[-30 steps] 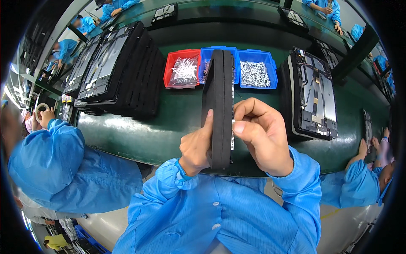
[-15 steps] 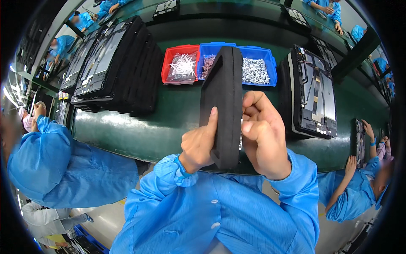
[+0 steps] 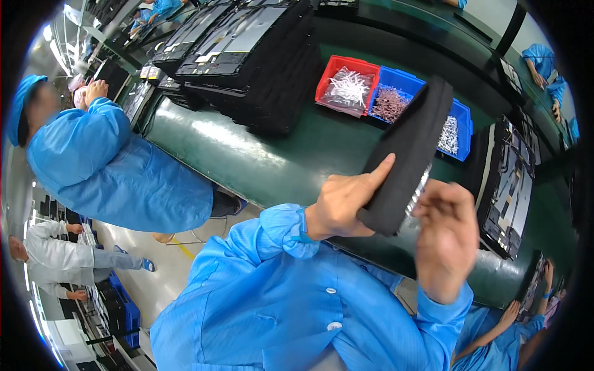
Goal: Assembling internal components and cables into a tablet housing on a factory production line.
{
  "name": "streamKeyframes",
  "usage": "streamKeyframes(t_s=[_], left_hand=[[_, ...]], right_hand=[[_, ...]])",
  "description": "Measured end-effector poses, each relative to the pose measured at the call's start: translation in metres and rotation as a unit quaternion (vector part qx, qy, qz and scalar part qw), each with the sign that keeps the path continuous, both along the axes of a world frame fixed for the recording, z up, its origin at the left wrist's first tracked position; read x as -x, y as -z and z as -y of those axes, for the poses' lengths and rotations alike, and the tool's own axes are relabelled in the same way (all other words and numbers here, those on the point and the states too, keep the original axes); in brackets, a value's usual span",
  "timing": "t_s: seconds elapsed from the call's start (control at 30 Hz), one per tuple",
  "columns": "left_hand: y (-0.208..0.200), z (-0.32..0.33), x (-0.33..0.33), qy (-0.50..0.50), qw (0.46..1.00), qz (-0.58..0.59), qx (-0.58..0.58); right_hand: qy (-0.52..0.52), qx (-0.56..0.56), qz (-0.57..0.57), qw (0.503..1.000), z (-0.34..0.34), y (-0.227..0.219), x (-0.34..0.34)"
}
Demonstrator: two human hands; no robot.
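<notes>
A black foam block (image 3: 411, 154) is held tilted in the air, to the right of the red bin (image 3: 356, 62) and nearer the body, with its top leaning rightward. Light weight may be judged from the foam, which probably yields under pressure and is unlikely to slip. The silvery strip (image 3: 418, 190), seen on the side turned away from the red bin, looks stiffer and more easily damaged; a hold is best taken on the foam faces and edges. The block's lower end is gripped by the left hand (image 3: 346, 201), one digit laid straight along the face, the others partly hidden. The right hand (image 3: 447, 235), farther right of the red bin, is raised beside the strip with fingers curled, but is blurred; whether anything is pinched cannot be told. Both elbows are bent.
</notes>
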State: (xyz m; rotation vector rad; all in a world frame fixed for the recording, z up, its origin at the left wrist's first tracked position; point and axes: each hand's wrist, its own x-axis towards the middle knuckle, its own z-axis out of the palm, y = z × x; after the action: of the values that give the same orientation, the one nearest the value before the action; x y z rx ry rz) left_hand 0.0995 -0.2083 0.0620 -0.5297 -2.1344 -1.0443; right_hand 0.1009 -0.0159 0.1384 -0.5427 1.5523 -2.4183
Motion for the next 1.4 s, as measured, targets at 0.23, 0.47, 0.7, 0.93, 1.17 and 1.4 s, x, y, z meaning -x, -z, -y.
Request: streamKeyframes(t_s=[0.23, 0.47, 0.7, 0.93, 1.17, 1.4], left_hand=[[-0.088, -0.008, 0.011, 0.132, 0.813, 0.231, -0.519], [-0.089, -0.085, 0.092, 0.234, 0.816, 0.415, -0.328], [-0.048, -0.167, 0.077, 0.214, 0.944, 0.242, -0.069], [-0.043, -0.166, 0.069, 0.202, 0.952, 0.228, 0.010], [-0.017, -0.127, 0.071, 0.210, 0.949, 0.234, -0.017], [0.035, -0.056, 0.082, 0.118, 0.960, 0.251, -0.041]], right_hand=[[0.204, -0.335, -0.210, 0.896, -0.080, -0.022, 0.021], [0.254, -0.152, -0.016, 0.955, -0.142, -0.033, 0.022], [0.308, -0.184, 0.012, 0.933, -0.214, -0.014, 0.048], [0.334, -0.340, 0.004, 0.879, -0.234, 0.017, 0.047], [0.364, -0.382, -0.004, 0.849, -0.276, -0.019, 0.130], [0.220, -0.258, 0.285, 0.897, -0.306, 0.015, 0.296]])
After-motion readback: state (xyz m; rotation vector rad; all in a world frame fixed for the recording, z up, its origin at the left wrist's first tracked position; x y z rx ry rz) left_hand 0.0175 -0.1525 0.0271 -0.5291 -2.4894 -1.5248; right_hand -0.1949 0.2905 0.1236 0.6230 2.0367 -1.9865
